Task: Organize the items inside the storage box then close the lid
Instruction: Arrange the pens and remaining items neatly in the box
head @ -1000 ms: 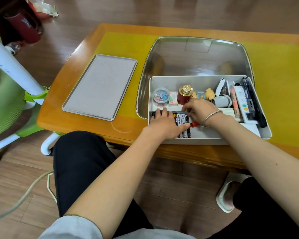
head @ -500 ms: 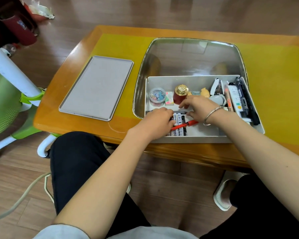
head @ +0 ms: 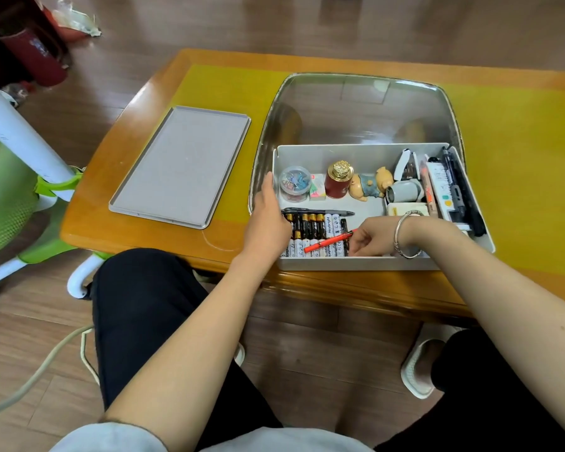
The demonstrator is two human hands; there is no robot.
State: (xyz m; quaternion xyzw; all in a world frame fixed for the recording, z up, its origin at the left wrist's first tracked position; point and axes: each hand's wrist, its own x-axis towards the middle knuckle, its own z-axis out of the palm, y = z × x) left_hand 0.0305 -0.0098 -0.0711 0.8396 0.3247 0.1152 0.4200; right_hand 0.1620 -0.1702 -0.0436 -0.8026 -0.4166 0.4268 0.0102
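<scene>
The white storage box (head: pixel 356 264) sits on the table's near edge, lid off. Its grey lid (head: pixel 180 164) lies flat to the left. Inside, rows of batteries (head: pixel 313 228) fill the front left, with a black pen (head: pixel 317 212) behind them and a red pen (head: pixel 327 241) lying slanted across them. My left hand (head: pixel 268 220) rests with straight fingers against the box's left wall. My right hand (head: pixel 372 238) is inside the box, fingers curled, pinching the red pen's right end.
Along the back of the box stand a jar of clips (head: pixel 295 184), a red bottle with a gold cap (head: pixel 339 181), a pig figurine (head: pixel 369 185) and a stapler (head: pixel 405 164); markers (head: pixel 450 187) line the right side. A green chair (head: pixel 10 190) stands left.
My left hand has moved off the batteries to the box's left wall. My right hand has drawn back from the red bottle toward the front, onto the red pen's end.
</scene>
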